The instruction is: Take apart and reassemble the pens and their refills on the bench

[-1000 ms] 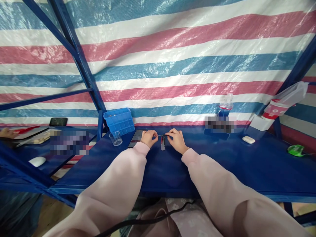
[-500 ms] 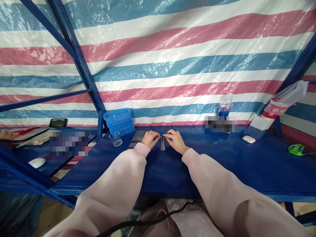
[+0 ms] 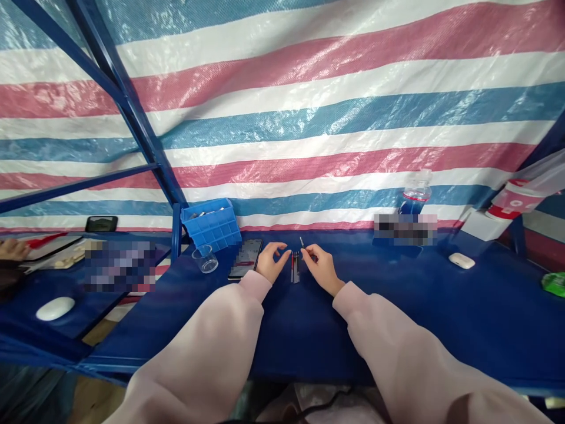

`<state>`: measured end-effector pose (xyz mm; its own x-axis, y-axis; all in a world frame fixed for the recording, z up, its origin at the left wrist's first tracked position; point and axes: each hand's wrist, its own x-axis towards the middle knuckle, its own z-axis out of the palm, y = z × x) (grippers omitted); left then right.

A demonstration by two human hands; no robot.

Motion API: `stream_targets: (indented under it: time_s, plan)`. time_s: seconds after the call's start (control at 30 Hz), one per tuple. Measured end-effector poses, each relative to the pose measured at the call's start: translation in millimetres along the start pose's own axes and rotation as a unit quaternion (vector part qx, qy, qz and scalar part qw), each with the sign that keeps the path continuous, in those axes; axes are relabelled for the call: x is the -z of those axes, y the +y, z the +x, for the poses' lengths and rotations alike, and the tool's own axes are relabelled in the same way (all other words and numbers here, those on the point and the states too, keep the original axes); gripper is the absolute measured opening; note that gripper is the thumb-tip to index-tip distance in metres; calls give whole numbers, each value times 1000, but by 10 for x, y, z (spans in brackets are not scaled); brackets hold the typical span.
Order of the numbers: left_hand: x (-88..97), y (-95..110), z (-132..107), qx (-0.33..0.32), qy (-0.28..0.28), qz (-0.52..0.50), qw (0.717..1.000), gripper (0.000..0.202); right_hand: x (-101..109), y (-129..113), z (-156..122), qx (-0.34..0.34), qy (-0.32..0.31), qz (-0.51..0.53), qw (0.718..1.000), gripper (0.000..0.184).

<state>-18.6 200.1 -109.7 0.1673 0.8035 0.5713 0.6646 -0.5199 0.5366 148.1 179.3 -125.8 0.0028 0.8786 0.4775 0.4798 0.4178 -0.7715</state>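
Several slim pens [image 3: 295, 271], one with red on it, lie side by side on the blue table between my hands. My left hand [image 3: 272, 261] is beside them on the left, thumb and fingers apart, with nothing seen in it. On the other side, my right hand [image 3: 320, 263] pinches another slim pen [image 3: 302, 241]. Its greyish end sticks out above the fingertips, and the rest is hidden by the hand. A phone [image 3: 246, 259] with its screen lit lies just left of my left hand.
A blue divided bin [image 3: 214, 224] and a clear plastic cup [image 3: 205, 260] stand at the back left. Toward the right are a bottle [image 3: 414, 197], a white case [image 3: 461, 261], a white box [image 3: 484, 224] and a red-and-white cup [image 3: 512, 201]. Another person's hand [image 3: 14, 249] shows at far left.
My hands have moved apart; the left one has opened. A pen now shows in my right fingers, above the row. The view has shifted slightly.
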Motion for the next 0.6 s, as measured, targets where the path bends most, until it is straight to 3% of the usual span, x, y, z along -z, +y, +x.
stream_targets:
  time_s: [0.3, 0.6]
  plan:
    - [82, 228, -112, 5, -161, -100, 982, 8, -78, -82, -52, 21, 35, 52, 998, 22]
    - [53, 200, -99, 57, -209, -169, 962, 14, -54, -155, -33, -25, -40, 107, 993, 18]
